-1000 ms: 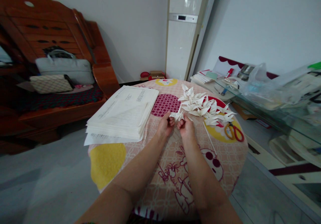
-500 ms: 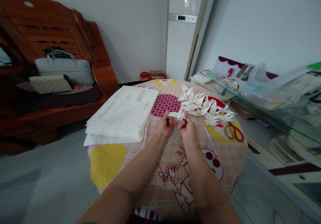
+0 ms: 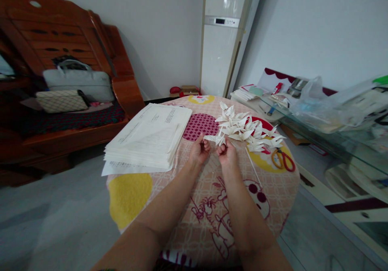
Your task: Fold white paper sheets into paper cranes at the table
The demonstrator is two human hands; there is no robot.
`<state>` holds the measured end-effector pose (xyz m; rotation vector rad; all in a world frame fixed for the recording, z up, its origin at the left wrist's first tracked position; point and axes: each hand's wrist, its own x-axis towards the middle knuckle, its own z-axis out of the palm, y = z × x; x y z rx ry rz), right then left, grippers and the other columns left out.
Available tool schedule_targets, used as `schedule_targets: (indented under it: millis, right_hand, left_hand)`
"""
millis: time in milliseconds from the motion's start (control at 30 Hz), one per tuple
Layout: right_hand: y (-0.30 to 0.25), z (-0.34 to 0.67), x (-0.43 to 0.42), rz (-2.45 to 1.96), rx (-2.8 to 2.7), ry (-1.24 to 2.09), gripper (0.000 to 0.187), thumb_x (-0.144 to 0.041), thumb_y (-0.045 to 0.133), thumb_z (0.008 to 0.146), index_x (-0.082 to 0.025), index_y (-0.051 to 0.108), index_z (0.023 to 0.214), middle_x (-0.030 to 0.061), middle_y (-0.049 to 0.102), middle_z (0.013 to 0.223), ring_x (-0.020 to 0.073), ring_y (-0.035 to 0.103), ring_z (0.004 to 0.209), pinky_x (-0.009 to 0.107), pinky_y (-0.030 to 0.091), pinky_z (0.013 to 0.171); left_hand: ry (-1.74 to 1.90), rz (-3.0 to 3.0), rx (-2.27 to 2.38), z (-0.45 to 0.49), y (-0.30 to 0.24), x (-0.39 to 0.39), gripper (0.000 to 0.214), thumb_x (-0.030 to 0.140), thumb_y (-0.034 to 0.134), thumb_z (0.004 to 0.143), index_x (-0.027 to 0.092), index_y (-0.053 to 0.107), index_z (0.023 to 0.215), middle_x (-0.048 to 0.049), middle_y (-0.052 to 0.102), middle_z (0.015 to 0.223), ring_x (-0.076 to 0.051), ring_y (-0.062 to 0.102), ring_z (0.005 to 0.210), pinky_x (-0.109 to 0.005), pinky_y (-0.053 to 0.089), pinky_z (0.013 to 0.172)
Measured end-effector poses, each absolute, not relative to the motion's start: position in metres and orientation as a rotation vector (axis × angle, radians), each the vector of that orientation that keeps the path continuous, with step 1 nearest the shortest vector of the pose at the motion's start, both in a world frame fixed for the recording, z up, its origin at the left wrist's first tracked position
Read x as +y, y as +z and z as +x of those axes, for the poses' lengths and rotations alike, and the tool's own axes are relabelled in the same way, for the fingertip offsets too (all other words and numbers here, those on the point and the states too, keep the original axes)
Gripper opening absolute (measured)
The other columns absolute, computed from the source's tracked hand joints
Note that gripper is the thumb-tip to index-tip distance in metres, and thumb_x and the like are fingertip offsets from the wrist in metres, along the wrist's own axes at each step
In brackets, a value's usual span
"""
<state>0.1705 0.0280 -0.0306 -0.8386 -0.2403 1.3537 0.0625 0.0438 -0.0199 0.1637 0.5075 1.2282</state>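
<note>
Between my two hands is a small white folded paper flower point(image 3: 217, 139) with pointed petals. My left hand point(image 3: 200, 150) is closed, thumb and finger pinching a petal on its left side. On the other side my right hand point(image 3: 226, 152) is closed around the flower's right part; its fingertips partly cover the paper. Just beyond and to the right lies a cluster of similar white paper flowers point(image 3: 241, 126), one with a thin white stem point(image 3: 254, 168) running toward me.
A thick stack of printed paper point(image 3: 148, 135) lies at left on the round cloth-covered table point(image 3: 178, 198). Scissors point(image 3: 282, 160) with orange and red handles rest near the right edge. Beyond stands a glass-topped cabinet point(image 3: 321, 141) with plastic bags. A wooden bench point(image 3: 69, 129) holds bags.
Almost nothing differs. Both hands keep their hold on the paper flower, with only a very slight shift of the fingers and of the view.
</note>
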Motion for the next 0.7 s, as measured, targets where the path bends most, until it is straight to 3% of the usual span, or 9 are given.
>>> schedule_targets:
  millis: [233, 367, 533, 700]
  right_hand:
    - [-0.031, 0.172, 0.028, -0.814, -0.215, 1.332, 0.029, -0.023, 0.049, 0.094, -0.022, 0.041, 0.067, -0.0119, 0.032, 0.039, 0.0057, 0.024, 0.033, 0.019, 0.022, 0.036]
    - [-0.031, 0.173, 0.028, -0.864, -0.298, 1.310, 0.031, -0.030, 0.057, 0.092, -0.023, 0.040, 0.067, -0.0129, 0.031, 0.039, 0.0054, 0.024, 0.033, 0.019, 0.023, 0.036]
    - [-0.029, 0.181, 0.027, -0.943, -0.330, 1.281, 0.035, -0.039, 0.064, 0.087, -0.022, 0.043, 0.065, -0.0101, 0.041, 0.040, 0.0060, 0.033, 0.033, 0.019, 0.026, 0.035]
    - [-0.025, 0.194, 0.026, -0.978, -0.299, 1.263, 0.035, -0.037, 0.060, 0.089, -0.020, 0.046, 0.062, -0.0071, 0.047, 0.041, 0.0069, 0.039, 0.033, 0.019, 0.027, 0.033]
  left_hand:
    - [1.196, 0.177, 0.538, 0.060, -0.020, 0.045, 0.045, 0.029, 0.055, 0.098, 0.015, 0.045, 0.056, 0.0045, 0.039, 0.047, -0.004, 0.034, 0.037, -0.015, 0.027, 0.036]
    - [1.199, 0.224, 0.544, 0.060, -0.022, 0.046, 0.045, 0.031, 0.060, 0.095, 0.016, 0.044, 0.056, 0.0047, 0.040, 0.047, -0.004, 0.034, 0.038, -0.015, 0.027, 0.037]
    - [1.208, 0.361, 0.585, 0.061, -0.025, 0.045, 0.041, 0.033, 0.061, 0.093, 0.015, 0.047, 0.059, 0.0041, 0.045, 0.048, -0.004, 0.038, 0.039, -0.017, 0.029, 0.039]
    - [1.225, 0.400, 0.660, 0.061, -0.028, 0.047, 0.039, 0.035, 0.069, 0.087, 0.015, 0.047, 0.061, 0.0035, 0.049, 0.051, -0.004, 0.041, 0.040, -0.016, 0.029, 0.039]
